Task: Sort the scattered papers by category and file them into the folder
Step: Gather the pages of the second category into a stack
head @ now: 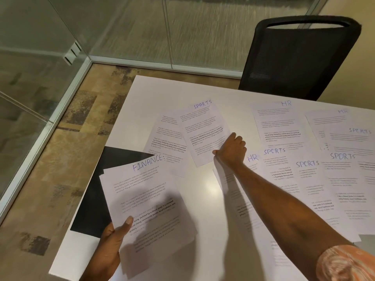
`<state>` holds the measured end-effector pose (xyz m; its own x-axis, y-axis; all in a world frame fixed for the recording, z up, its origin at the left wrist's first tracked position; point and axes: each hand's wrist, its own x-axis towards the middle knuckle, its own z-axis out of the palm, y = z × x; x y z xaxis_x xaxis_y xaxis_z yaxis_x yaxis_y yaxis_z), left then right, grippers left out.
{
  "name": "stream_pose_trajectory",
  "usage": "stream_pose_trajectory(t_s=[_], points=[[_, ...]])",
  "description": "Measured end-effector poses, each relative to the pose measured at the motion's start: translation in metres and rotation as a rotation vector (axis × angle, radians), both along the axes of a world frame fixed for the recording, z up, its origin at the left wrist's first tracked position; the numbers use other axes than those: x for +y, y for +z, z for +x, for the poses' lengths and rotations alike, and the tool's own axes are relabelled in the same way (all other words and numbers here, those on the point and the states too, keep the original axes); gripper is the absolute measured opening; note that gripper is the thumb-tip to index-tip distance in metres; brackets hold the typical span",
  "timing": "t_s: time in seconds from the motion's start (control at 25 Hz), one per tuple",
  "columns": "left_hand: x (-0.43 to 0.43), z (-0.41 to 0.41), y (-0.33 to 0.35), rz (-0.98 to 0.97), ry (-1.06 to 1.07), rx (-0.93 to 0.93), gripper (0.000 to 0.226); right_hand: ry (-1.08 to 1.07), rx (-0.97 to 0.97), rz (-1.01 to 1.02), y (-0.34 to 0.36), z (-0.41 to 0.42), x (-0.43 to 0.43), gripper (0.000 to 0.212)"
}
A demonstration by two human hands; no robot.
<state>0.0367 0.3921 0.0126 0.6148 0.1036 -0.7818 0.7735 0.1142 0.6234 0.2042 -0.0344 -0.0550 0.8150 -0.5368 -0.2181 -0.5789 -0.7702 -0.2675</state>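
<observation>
My left hand [110, 242] grips a small stack of sheets headed FINANCE [146, 201] by its lower left corner, thumb on top, above the table's near left part. My right hand [231, 150] reaches across the table and pinches the lower right edge of a sheet headed SPORTS [203, 130]. That sheet overlaps another printed sheet [166, 142] to its left. A black folder [95, 195] lies flat under the FINANCE stack. More sheets headed HR [278, 122] and SPORTS [343, 179] lie spread over the right half of the white table [198, 191].
A black mesh office chair [300, 59] stands behind the table's far edge on the right. Glass partition walls with metal frames [67, 102] run along the left and the back. Patterned carpet [67, 163] covers the floor to the left of the table.
</observation>
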Motion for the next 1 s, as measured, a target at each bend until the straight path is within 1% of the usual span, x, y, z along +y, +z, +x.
stream_pose_trajectory(t_s=[0.04, 0.08, 0.12, 0.16, 0.24, 0.52, 0.68, 0.72, 0.76, 0.84, 0.88, 0.92, 1.0], points=[[0.001, 0.000, 0.001, -0.012, -0.003, 0.007, 0.048, -0.020, -0.038, 0.017, 0.001, 0.001, 0.000, 0.090], [0.002, 0.001, 0.000, -0.025, -0.001, 0.013, 0.047, -0.054, -0.092, 0.047, 0.002, 0.002, -0.002, 0.073], [0.003, 0.002, 0.000, -0.034, 0.004, 0.019, 0.047, -0.112, -0.149, 0.098, 0.005, 0.001, -0.005, 0.056], [0.004, 0.003, -0.001, -0.033, 0.006, 0.026, 0.047, -0.184, -0.199, 0.162, 0.009, 0.001, -0.010, 0.045], [0.004, 0.006, -0.001, -0.023, -0.007, 0.039, 0.049, -0.304, -0.249, 0.265, 0.016, -0.001, -0.026, 0.038], [0.002, 0.011, -0.002, -0.058, -0.022, 0.024, 0.050, -0.486, -0.257, 0.275, 0.013, -0.015, -0.089, 0.042], [0.006, 0.011, -0.004, -0.053, -0.019, 0.026, 0.049, -0.495, -0.221, 0.253, 0.006, -0.020, -0.106, 0.043], [0.007, 0.011, -0.004, -0.048, -0.025, 0.026, 0.049, -0.496, -0.192, 0.228, 0.006, -0.020, -0.106, 0.044], [0.007, 0.012, -0.004, -0.044, -0.029, 0.025, 0.049, -0.489, -0.145, 0.159, 0.005, -0.019, -0.104, 0.048], [0.008, 0.011, -0.005, -0.038, -0.027, 0.021, 0.049, -0.428, -0.082, -0.050, 0.007, -0.018, -0.092, 0.059], [0.008, 0.011, -0.006, -0.030, -0.026, 0.025, 0.049, -0.361, -0.106, -0.123, 0.009, -0.017, -0.081, 0.065], [0.009, 0.010, -0.007, -0.020, -0.026, 0.029, 0.050, -0.275, -0.151, -0.150, 0.010, -0.015, -0.067, 0.070], [0.010, 0.009, -0.010, -0.020, -0.033, 0.029, 0.052, -0.061, -0.199, -0.136, 0.011, -0.008, -0.030, 0.083]])
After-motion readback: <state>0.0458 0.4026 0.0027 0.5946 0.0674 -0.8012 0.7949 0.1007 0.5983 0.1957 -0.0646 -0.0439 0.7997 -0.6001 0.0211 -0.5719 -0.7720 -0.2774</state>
